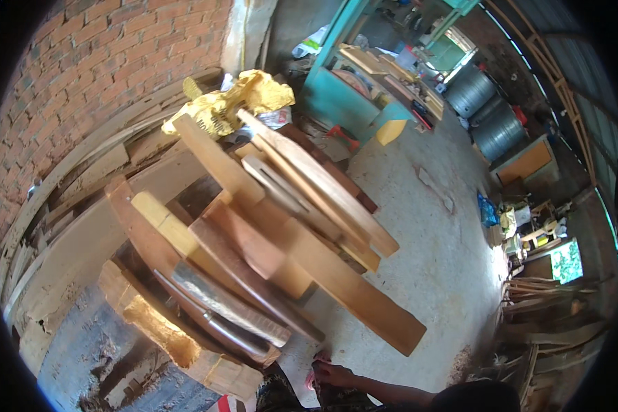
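Note:
My right hand (333, 375) is low in the view, beside my dark patterned trousers (279, 390). Its fingers look curled; what they hold, if anything, is too small to make out. My left hand does not show. In front of me lies a stack of loose wooden pieces, among them a long brown board (364, 295), a dark curved piece (254, 278) and a pale plank (323, 175). A slim metal-shafted tool (233, 335) rests on the near pieces, next to a grey-white weathered strip (230, 302) and a hollowed yellowish block (165, 329).
A brick wall (117, 55) rises at the left, with scrap boards (82, 178) along it. Yellow sacking (220, 106) lies behind the stack. Further back stands a teal machine (336, 96). Metal drums (498, 130) and a wood pile (549, 336) line the right side of the concrete floor (426, 254).

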Demonstrator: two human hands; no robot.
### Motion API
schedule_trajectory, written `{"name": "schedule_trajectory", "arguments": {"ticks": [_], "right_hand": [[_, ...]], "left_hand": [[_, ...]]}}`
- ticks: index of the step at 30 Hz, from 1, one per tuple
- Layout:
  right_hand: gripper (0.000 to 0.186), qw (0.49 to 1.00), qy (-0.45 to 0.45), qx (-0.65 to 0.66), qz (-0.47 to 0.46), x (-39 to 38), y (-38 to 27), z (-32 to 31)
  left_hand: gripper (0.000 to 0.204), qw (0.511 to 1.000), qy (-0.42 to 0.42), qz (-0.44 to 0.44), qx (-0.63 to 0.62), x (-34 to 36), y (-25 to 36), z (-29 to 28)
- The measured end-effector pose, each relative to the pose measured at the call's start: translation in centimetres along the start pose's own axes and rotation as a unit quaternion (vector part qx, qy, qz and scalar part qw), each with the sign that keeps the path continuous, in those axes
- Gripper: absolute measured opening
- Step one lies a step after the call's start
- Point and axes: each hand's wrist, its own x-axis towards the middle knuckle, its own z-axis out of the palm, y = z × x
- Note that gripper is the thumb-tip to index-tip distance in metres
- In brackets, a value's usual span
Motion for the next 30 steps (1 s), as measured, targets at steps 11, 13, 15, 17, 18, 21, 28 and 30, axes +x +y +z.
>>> {"name": "schedule_trajectory", "arguments": {"ticks": [11, 13, 15, 17, 18, 21, 28, 30], "right_hand": [[0.039, 0.988, 0.084, -0.046, 0.123, -8.0, 15.5, 4.0], [0.038, 0.984, 0.132, 0.003, 0.122, -9.5, 16.4, 5.2], [0.04, 0.988, 0.115, -0.053, 0.085, -10.2, 16.9, 5.8], [0.039, 0.989, 0.053, -0.065, 0.121, -10.4, 15.7, 5.1], [0.039, 0.983, -0.015, -0.083, 0.164, -11.0, 15.0, 4.8], [0.036, 0.974, -0.059, -0.091, 0.201, -13.2, 13.1, 3.7], [0.038, 0.987, -0.033, -0.082, 0.134, -13.2, 13.3, 4.3], [0.039, 0.99, -0.027, -0.095, 0.1, -13.4, 13.3, 4.6]], "left_hand": [[0.09, 0.993, 0.072, 0.047, 0.078, -3.1, 0.9, -2.3], [0.09, 0.992, 0.088, 0.044, 0.084, -4.6, 0.1, -2.7], [0.089, 0.99, 0.106, 0.043, 0.087, -5.8, -0.3, -3.1], [0.088, 0.987, 0.13, 0.042, 0.09, -6.3, -0.5, -3.9], [0.088, 0.985, 0.141, 0.042, 0.09, -6.5, -0.7, -4.1], [0.087, 0.983, 0.161, 0.036, 0.082, -7.3, -1.2, -3.7], [0.033, 0.975, 0.015, 0.222, -0.025, -14.8, 1.7, -8.6], [0.038, 0.952, -0.204, 0.174, -0.146, -16.9, 2.6, -10.1]]}}
